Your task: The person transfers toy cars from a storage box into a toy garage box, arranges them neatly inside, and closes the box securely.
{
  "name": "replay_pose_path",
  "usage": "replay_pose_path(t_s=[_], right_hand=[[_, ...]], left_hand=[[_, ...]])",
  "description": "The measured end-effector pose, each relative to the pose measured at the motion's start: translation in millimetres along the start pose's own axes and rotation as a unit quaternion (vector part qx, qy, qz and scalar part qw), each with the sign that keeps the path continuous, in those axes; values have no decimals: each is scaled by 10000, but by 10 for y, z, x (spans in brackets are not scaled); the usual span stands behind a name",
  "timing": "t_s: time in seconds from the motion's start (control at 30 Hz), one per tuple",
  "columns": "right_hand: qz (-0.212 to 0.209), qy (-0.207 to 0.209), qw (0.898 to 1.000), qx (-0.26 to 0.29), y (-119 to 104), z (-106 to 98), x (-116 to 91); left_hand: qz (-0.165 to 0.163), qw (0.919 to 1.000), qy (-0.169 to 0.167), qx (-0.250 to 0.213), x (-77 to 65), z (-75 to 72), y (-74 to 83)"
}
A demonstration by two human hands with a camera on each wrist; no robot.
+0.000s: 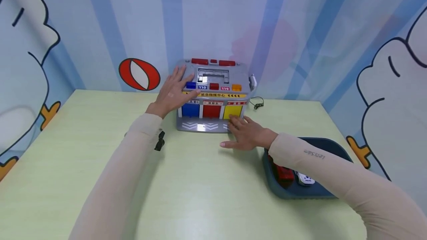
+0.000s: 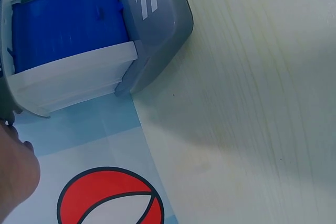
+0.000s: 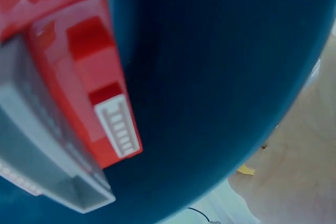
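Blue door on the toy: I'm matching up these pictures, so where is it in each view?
Head: near the centre, the blue door is the leftmost of three.
Left wrist: the blue door is at upper left.
Right wrist: not in it.
Shared landmark, head and left wrist only: the red-and-white oval on the backdrop.

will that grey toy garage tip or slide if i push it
The grey toy garage seems unlikely to tip forward, as its base juts in front of the coloured panels. It would probably feel stiff, since it looks like glossy hard plastic. A push might slide it over the smooth-looking table, though the left hand on its top could steady it.
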State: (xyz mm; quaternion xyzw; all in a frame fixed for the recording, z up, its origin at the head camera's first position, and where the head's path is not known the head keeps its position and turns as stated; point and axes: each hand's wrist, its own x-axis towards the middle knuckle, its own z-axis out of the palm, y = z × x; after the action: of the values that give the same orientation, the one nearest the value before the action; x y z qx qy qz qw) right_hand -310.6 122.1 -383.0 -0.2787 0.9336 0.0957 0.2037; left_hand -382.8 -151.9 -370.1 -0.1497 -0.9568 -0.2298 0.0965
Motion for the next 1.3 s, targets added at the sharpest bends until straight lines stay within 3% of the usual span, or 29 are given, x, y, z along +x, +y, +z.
replay_pose_path(t_s=[1.3], right_hand=[[224, -2, 9997, 0, -51, -25, 67]], left_hand=[[55, 9999, 104, -66, 4, 8, -11]])
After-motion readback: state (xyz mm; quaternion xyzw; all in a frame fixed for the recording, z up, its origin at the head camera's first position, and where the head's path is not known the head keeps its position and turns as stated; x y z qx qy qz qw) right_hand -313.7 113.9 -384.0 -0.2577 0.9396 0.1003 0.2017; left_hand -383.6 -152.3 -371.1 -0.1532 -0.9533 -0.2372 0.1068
